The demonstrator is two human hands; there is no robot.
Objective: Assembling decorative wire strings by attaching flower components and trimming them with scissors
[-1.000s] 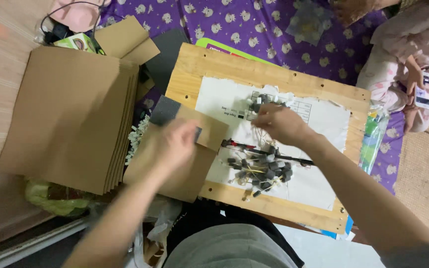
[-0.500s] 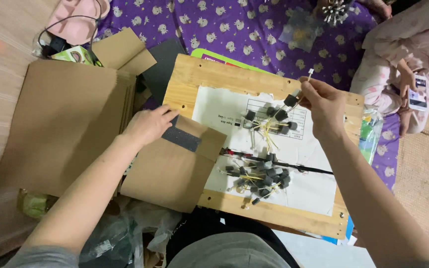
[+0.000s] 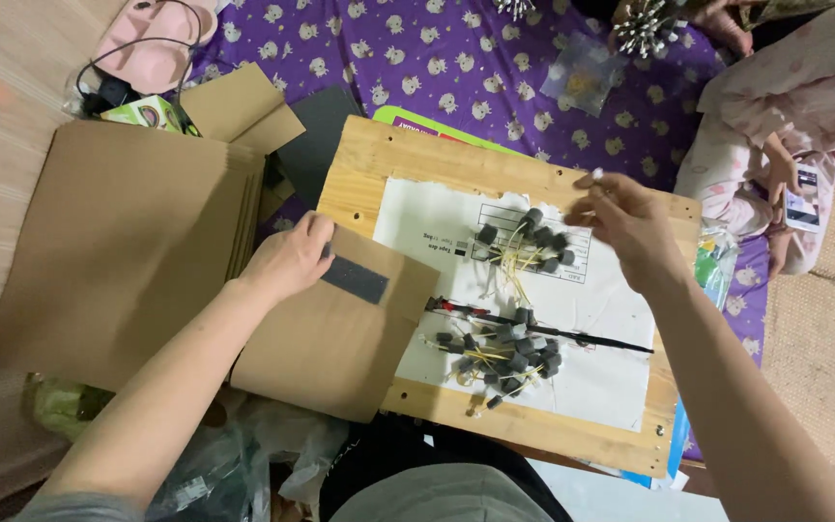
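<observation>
The left hand (image 3: 290, 259) lies palm down on a dark grey foam strip (image 3: 355, 279), fingers spread and pressing on its near end rather than gripping it; the strip sits on a brown cardboard sheet (image 3: 335, 338) that overlaps the left edge of a wooden board (image 3: 364, 164). The right hand (image 3: 625, 224) is raised over the far right part of that board, its fingertips pinched on something small and pale that is too tiny to make out. On the board lies a white paper sheet (image 3: 611, 377) with torn edges. At the far middle of the board, on the paper, is a cluster of small grey foam pieces on thin yellowish sticks (image 3: 524, 242); a second, larger cluster (image 3: 504, 353) lies nearer the board's near edge, crossed by a thin black rod (image 3: 591, 339) with a red end. Left of the board, a stack of flat cardboard sheets (image 3: 128, 242) rests on the floor. Beyond the board spreads a purple patterned cloth (image 3: 417, 48), with a clear plastic bag (image 3: 582, 72) on it. Right of the board, another person in pale pink clothing (image 3: 804, 87) sits holding a phone (image 3: 801, 196).
</observation>
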